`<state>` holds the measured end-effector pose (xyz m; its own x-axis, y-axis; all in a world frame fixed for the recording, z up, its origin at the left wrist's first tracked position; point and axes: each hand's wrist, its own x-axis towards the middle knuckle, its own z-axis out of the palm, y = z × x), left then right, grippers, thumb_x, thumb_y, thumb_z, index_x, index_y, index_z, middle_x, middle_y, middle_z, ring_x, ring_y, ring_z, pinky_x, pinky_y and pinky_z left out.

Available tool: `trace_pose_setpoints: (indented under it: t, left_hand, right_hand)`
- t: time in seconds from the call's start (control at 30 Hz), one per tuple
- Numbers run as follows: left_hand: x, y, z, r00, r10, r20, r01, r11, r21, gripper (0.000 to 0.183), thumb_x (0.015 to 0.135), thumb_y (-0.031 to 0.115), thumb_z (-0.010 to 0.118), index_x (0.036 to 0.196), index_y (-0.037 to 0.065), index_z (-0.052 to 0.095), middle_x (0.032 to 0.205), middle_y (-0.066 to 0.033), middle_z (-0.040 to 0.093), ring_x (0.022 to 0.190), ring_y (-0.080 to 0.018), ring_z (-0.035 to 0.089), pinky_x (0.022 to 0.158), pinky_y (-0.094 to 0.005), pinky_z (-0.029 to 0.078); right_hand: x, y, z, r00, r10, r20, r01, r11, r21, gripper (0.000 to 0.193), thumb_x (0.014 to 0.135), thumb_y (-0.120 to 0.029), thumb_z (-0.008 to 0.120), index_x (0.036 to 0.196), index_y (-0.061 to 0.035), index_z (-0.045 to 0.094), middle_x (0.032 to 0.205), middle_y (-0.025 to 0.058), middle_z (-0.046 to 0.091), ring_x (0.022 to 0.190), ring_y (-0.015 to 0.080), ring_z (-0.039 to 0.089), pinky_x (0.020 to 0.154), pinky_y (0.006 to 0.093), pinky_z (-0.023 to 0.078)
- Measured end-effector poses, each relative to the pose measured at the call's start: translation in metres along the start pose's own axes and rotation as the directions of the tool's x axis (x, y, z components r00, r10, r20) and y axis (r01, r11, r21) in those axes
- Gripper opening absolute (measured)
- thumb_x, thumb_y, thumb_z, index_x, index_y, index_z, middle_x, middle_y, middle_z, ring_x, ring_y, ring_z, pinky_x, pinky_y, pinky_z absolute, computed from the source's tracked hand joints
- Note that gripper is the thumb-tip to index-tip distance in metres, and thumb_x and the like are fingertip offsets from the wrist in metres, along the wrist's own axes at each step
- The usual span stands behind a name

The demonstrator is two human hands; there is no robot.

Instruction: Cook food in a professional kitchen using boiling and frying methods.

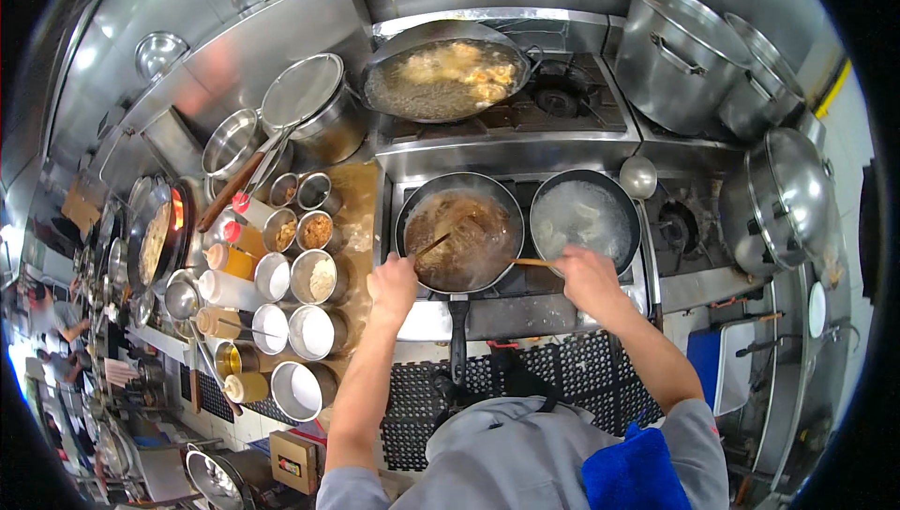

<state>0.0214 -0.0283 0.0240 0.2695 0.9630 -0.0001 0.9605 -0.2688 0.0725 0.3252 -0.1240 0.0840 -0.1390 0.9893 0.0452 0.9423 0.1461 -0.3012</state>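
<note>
A black frying pan (458, 296) with a long handle toward me holds brown, steaming food in sauce (464, 229). At its left rim my left hand (392, 287) is closed on a thin stick, like a chopstick (433, 246), which reaches into the food. From the right, my right hand (592, 280) grips a second thin wooden stick (532, 262) whose tip goes over the pan's right rim. This hand is just in front of another dark pan (636, 246) with bubbling, whitish liquid and pale pieces. Steam blurs the food's kind.
Behind, a large wok (373, 88) has golden pieces frying in oil. Steel cups (317, 334), squeeze bottles (225, 290) and a strainer (305, 88) crowd the left counter. At right are a ladle (638, 177), a bare burner (677, 227), tall stockpots (670, 69) and a lidded domed pot (786, 201).
</note>
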Motion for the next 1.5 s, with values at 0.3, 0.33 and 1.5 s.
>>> trace_pose_setpoints:
  t: [0.3,0.33,1.5]
  left_hand:
    - [-0.016,0.011,0.016,0.992,0.080,0.098,-0.092,0.989,0.119,0.020,0.083,0.016,0.050,0.082,0.014,0.070,0.087,-0.0079,0.067,0.076,-0.0279,0.068,0.061,-0.0396,0.053]
    - [-0.015,0.003,0.013,0.993,0.066,0.100,-0.077,0.990,0.115,0.020,0.083,0.017,0.051,0.078,0.013,0.070,0.086,-0.0083,0.067,0.078,-0.0272,0.068,0.061,-0.0382,0.053]
    - [-0.011,-0.031,-0.047,0.938,0.059,0.341,-0.118,0.981,0.153,0.020,0.084,0.017,0.054,0.085,0.010,0.072,0.091,-0.0141,0.069,0.082,-0.0310,0.068,0.068,-0.0412,0.054]
  right_hand:
    - [0.036,-0.001,0.026,0.998,0.064,-0.028,-0.066,0.995,-0.081,0.019,0.069,-0.001,0.058,0.083,-0.0064,0.069,0.085,0.0145,0.063,0.080,0.0344,0.063,0.071,0.0449,0.051]
    - [0.038,0.004,0.022,0.993,0.114,-0.002,-0.114,0.987,-0.109,0.018,0.070,-0.002,0.058,0.083,-0.0065,0.069,0.085,0.0154,0.064,0.080,0.0347,0.063,0.071,0.0447,0.051]
    - [0.050,-0.012,0.037,0.988,-0.153,0.036,0.148,0.984,0.102,0.014,0.072,-0.002,0.055,0.079,0.0010,0.066,0.083,0.0195,0.063,0.080,0.0396,0.062,0.070,0.0458,0.050]
